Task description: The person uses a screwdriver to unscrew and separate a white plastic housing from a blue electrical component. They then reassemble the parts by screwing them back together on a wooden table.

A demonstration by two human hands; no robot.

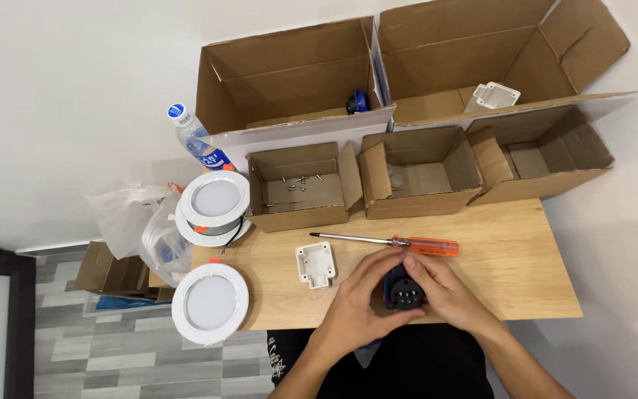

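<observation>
Both hands, left hand (359, 295) and right hand (444, 292), grasp a small black part (405, 290) at the table's (526, 273) near edge. An orange-handled screwdriver (400, 241) lies just beyond; a white plastic housing (315, 264) sits left, 3 small cardboard boxes (416, 177) behind.

Both of my forearms come up from the bottom edge and angle inward, so the wrists converge near the middle. My left hand (359, 299) lies palm down, fingers curled forward and bunched together, the thumb tucked toward the other hand. My right hand (444, 292) mirrors it, knuckles up, fingers bent and pointing inward. The fingertips of the two hands meet at the top, touching or nearly so, and the thumbs close in below, so that together they form a cupped grip around a small gap between the palms. Both wrists are bare and slightly bent.
</observation>
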